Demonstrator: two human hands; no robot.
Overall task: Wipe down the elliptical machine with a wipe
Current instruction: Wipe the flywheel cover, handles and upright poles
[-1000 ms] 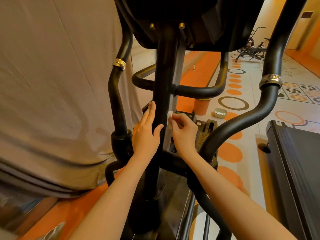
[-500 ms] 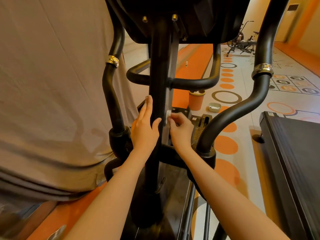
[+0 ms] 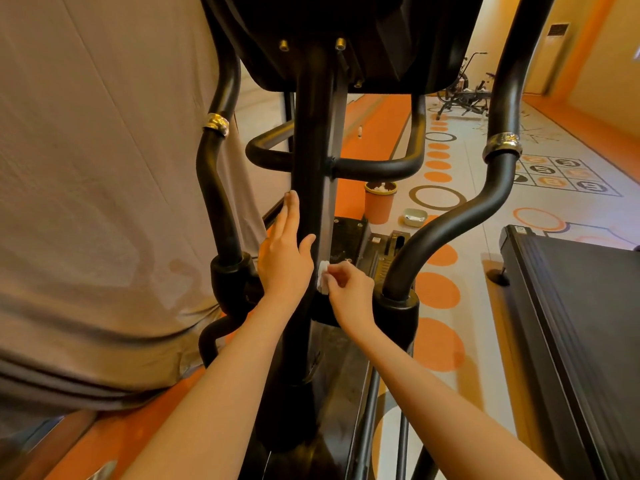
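Pinching a small white wipe [image 3: 323, 281], the right hand [image 3: 349, 292] presses it against the right face of the elliptical machine's black centre post [image 3: 313, 161], just above the dark collar where the post meets the crossbar. Its fingers [image 3: 341, 271] are curled narrowly round the wad. The left hand [image 3: 285, 252] lies flat on the post's left side, fingers straight and together, thumb hooked across the front — holding nothing.

Room is tight here. A grey fabric sheet [image 3: 104, 168] crowds the whole left, close behind the left swing handle [image 3: 216, 174]. The right swing handle [image 3: 498, 188] curves down to its pivot just right of the working hand, and the fixed loop handlebar [image 3: 374, 166] crosses the post above both hands. Farther right, a treadmill deck's edge [image 3: 561, 323] borders a strip of patterned floor [image 3: 446, 285]. Beyond the post sit an orange bin [image 3: 379, 204] and a small pale tray [image 3: 414, 216], with exercise bikes [image 3: 464, 95] at the far end.

Compared with half a second ago, the right hand and wipe sit lower on the post — nearer the collar — while the left hand keeps about the same place and pose.
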